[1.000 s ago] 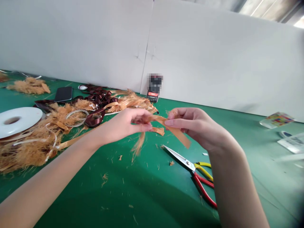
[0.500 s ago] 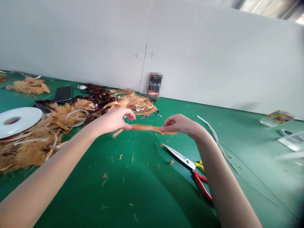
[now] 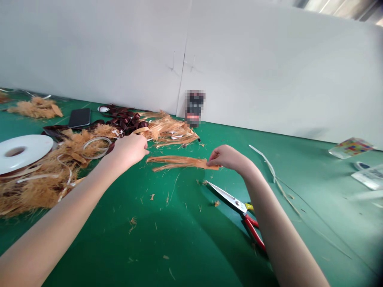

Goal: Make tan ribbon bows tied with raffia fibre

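My right hand (image 3: 226,156) pinches the right end of a strip of frayed orange-brown ribbon (image 3: 179,161). Its loose threads spread leftward just over the green table. My left hand (image 3: 131,149) is apart from this strip, fingers curled closed beside a pile of frayed ribbon strips (image 3: 170,129). A small white bit shows at its fingertips; whether the fingers hold it I cannot tell. Scissors (image 3: 230,196) with red and yellow handles lie below my right hand, the handles partly hidden by my forearm.
On the left are a white spool (image 3: 36,149), fluffy tan fibres (image 3: 30,195), a dark phone (image 3: 79,118) and dark brown ribbon (image 3: 127,119). A pixelated dark object (image 3: 195,108) leans on the white wall. Clear plastic boxes (image 3: 350,147) stand at right. Thread scraps litter the green table (image 3: 167,239).
My left hand has let go of the strip's left end and moved left and slightly back towards the pile. The strip's threads now hang spread, while my right hand keeps its pinch.
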`<state>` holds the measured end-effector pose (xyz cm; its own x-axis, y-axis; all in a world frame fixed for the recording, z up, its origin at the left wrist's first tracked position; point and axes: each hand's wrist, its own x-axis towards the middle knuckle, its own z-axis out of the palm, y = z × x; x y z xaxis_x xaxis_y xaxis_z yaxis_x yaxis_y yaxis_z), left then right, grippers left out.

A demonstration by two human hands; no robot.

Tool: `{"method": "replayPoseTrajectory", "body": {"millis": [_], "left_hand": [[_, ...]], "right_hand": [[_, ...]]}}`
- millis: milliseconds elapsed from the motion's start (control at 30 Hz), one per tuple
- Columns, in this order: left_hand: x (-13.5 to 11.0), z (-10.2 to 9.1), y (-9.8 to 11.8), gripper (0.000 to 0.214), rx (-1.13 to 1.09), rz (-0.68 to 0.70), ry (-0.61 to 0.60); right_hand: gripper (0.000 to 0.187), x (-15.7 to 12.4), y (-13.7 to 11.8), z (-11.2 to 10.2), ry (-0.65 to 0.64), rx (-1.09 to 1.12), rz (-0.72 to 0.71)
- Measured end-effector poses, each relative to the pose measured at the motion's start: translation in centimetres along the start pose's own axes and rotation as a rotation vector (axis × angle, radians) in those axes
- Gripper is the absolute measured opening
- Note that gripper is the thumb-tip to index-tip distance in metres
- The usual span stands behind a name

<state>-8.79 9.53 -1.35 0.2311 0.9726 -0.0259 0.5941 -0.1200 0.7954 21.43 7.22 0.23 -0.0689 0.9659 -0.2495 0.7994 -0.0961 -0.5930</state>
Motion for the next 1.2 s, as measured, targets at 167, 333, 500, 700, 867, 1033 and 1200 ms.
{"method": "replayPoseTrajectory", "body": {"millis": [167,333,500,700,867,1033,1200], "left_hand": [[-2.3,2.9,4.9,0.056,-0.275,-0.1,-0.34],[-3.8,5.5,7.3,0.059,-0.805,-0.027,-0.236],[-3.7,5.9,7.0,0.033,-0.924,-0.006,-0.162],[-3.4,5.8,7.2,0.033,-1.009,0.018,0.005],[-3.6,5.8,7.4,0.041,-0.813,0.102,0.003],[-4.5,5.9,7.9,0.055,-0.609,0.156,-0.07],[-5.1,5.9,8.6,0.061,-0.554,0.131,-0.092]], "right_hand": [[0.026,-2.9,-2.8,-0.5,0.181,0.289,-0.109],[0.029,-5.5,-4.7,0.0,0.153,0.518,-0.238],[0.034,-6.1,-5.3,0.1,0.091,0.444,-0.227],[0.04,-7.4,-6.5,-1.0,0.226,0.42,-0.317],[0.041,-7.9,-6.2,-1.1,0.528,0.275,-0.698],[0.059,-6.7,-5.0,-1.1,0.722,-0.307,-0.857],[0.018,-5.7,-4.7,-0.4,0.766,-0.364,-0.742]]}}
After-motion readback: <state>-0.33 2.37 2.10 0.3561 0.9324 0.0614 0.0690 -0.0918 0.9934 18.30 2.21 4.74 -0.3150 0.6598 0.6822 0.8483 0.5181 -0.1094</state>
